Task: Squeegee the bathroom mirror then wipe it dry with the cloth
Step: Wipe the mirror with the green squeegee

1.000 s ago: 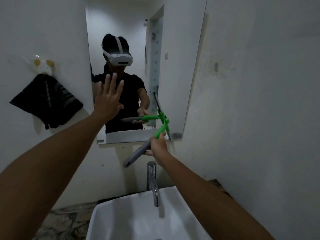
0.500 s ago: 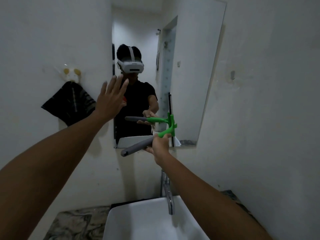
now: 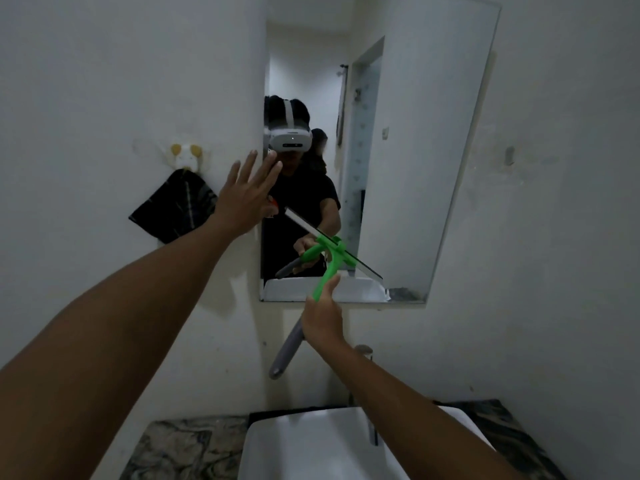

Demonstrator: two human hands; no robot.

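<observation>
A tall frameless mirror (image 3: pixel 415 150) hangs on the white wall above the sink. My right hand (image 3: pixel 322 320) grips the squeegee (image 3: pixel 329 268), green at the neck and grey at the handle end, which sticks out below my fist. Its blade lies tilted against the lower part of the glass, sloping down to the right. My left hand (image 3: pixel 247 194) is spread open with fingers apart, at the mirror's left edge, holding nothing. A dark striped cloth (image 3: pixel 173 209) hangs from a wall hook left of the mirror.
A white basin (image 3: pixel 294 452) sits below, with a chrome tap (image 3: pixel 363 351) partly behind my right forearm. Marbled countertop (image 3: pixel 176 448) flanks the basin on both sides. A plastic wall hook (image 3: pixel 185 155) holds the cloth. The mirror reflects a person wearing a headset.
The view has tilted up and left, showing more mirror. My right hand has turned the squeegee so the blade went from upright to slanted across the lower glass. My left hand stays spread by the mirror's edge.
</observation>
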